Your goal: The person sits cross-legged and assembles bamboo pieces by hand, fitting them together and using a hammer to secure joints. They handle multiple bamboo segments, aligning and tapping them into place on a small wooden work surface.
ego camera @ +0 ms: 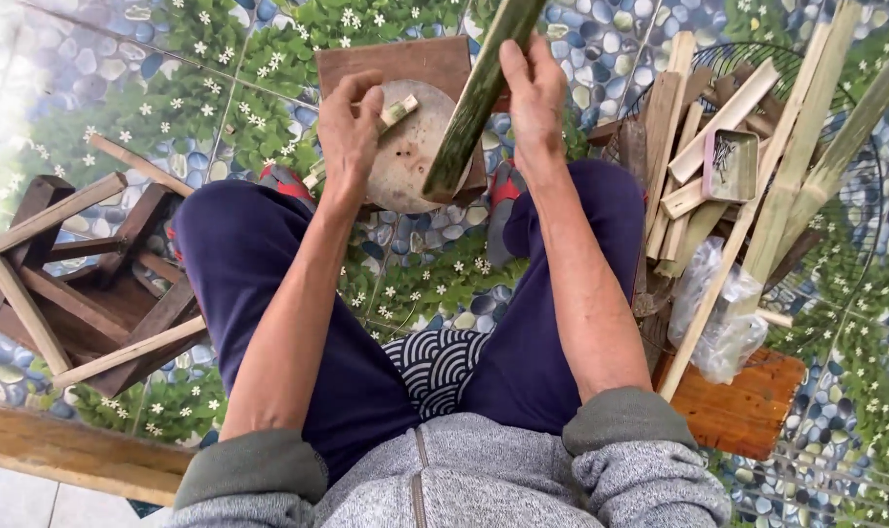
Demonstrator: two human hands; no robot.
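Nearest the body, the left hand [352,122] pinched a short pale bamboo offcut [398,110] against the round wooden chopping block [405,156]. Just beside it, the right hand [534,93] was closed around a long green split bamboo stave [479,93], standing tilted with its lower end on the block below the grip. Judging by the cut bamboo strips [699,156] piled beyond the right hand, some splitting looked done, while this stave remained whole.

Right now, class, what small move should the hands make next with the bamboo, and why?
Probably lift the left hand clear: it rests on the round wooden block by a small cut piece, close to where the green bamboo strip, held upright by the right hand, stands.
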